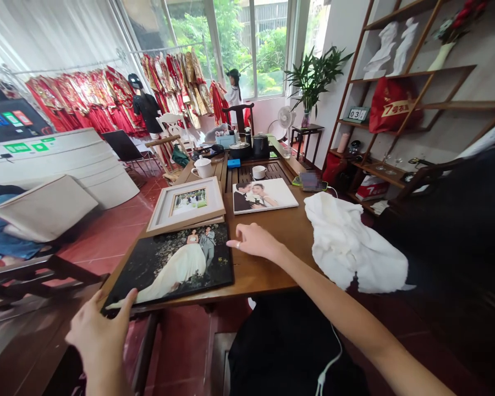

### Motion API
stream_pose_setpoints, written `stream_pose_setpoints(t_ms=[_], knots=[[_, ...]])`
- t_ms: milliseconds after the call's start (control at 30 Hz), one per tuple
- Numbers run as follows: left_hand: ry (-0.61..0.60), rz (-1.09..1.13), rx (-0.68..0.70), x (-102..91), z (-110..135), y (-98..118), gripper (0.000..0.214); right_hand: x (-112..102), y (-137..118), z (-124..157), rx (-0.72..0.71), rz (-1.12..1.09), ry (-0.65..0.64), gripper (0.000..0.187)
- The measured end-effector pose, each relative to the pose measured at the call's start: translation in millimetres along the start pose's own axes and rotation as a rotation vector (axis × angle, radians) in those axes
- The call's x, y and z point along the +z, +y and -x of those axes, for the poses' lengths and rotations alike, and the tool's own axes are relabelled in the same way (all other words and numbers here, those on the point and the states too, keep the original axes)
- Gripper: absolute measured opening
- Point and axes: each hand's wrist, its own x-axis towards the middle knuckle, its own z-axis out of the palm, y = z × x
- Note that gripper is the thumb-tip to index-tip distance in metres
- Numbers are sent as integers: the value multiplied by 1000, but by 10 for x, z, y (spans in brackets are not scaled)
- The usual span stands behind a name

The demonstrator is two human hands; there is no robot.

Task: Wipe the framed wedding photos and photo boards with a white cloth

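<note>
A dark wedding photo panel (177, 264) lies at the near left of the wooden table, showing a couple and a long white gown. My left hand (103, 324) is closed around its near left corner, thumb on top and other fingers at the outer edge. At the panel's right edge is my right hand (253, 242), wearing a ring. Its thumb and fingers are apart, and one fingertip reaches the edge; whether it presses there I cannot tell. Just behind lie a light wooden picture frame (157, 212) and a second, pale photo panel (272, 198).
A crumpled white cloth (350, 242) rests on the table's right side. Further back are a lidded white mug (202, 166), a white cup (259, 172) and a phone (311, 181) with a cable. A person (8, 220) at left is beside a large pale panel (45, 209).
</note>
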Motion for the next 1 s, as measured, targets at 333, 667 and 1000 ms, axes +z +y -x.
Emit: stream_pose_setpoints(t_ms=[333,667,1000], knots=[[-565,781,498,528,1260,1637,30,-928,1354,766,381,280,538,30],[-828,583,650,908,1526,2673,9,-1119,1457,622,64,-417,697,17],[-179,838,393,546,126,2417,12,-1417,1505,681,115,-1207,893,22]])
